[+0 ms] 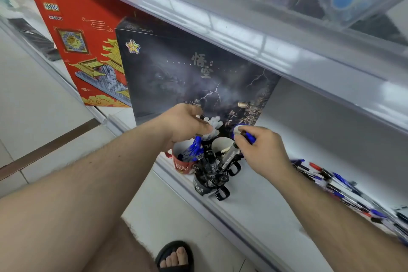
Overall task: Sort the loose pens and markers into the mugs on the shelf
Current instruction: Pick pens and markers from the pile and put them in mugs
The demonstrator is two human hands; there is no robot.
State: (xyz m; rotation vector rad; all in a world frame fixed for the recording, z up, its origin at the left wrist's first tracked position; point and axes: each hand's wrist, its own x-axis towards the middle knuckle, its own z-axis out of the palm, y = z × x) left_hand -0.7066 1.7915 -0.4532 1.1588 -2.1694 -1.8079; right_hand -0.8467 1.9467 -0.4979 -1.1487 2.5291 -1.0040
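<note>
The loose pens (337,185) lie in a heap toward the right end of the shelf (254,207). The mugs stand near its front edge: red mug (184,164) with blue pens, black mug (204,184) with markers. The left hand (187,122) pinches a bundle of clear-capped pens (212,128) above them. The right hand (259,149) holds a blue-capped marker (248,137), seemingly mid-drop; next comes choosing the matching mug.

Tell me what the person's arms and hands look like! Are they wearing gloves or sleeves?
No gloves and no sleeves. Both forearms are bare as far up as the picture shows. The left hand and the right hand are bare too, with no rings, watch or bracelets that I can see. Fine hairs show on the arms.
</note>
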